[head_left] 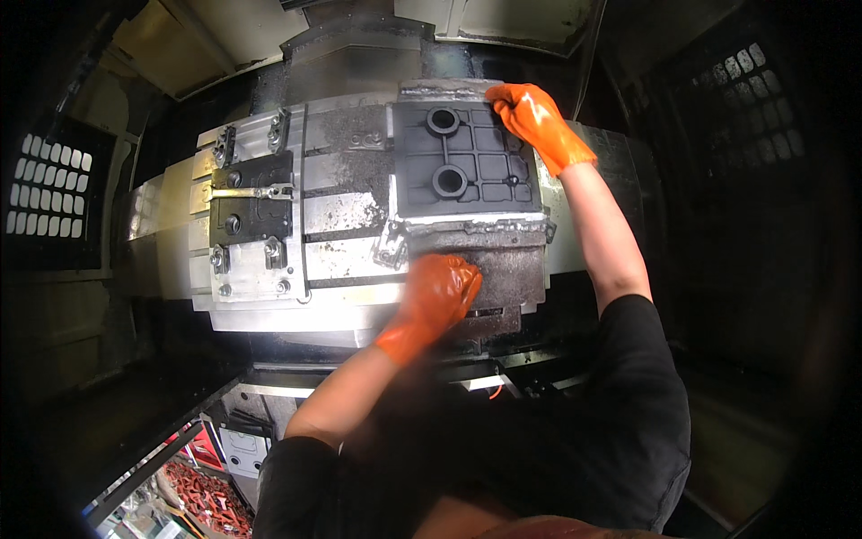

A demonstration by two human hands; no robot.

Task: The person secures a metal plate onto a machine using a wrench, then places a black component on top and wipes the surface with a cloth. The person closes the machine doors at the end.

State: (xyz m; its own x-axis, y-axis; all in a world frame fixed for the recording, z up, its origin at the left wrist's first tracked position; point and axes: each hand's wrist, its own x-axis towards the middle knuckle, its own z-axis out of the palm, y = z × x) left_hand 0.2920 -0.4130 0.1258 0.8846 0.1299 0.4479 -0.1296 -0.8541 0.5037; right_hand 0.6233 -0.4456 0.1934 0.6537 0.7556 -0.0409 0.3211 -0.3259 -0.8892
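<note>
A dark grey cast plate (489, 166) with ribs and two round bosses lies on a fixture on the right side of the machine table (346, 180). My right hand (535, 124), in an orange glove, is at the plate's far right corner. Its fingers are bent together, and anything in them is hidden. My left hand (440, 289), in a matching glove and slightly blurred, is over the dark metal block (512, 269) in front of the plate. Its fingers are curled closed; what they hold, if anything, cannot be made out. A small metal bracket (390, 247) sits near the plate's front left corner.
To the left, a second dark casting (254, 223) is held under a metal clamp bar (247, 192), with bolted clamps (274, 251) around it. Machine walls with slotted windows (49, 187) enclose both sides. Lower left, outside, is a pile of red parts (205, 497).
</note>
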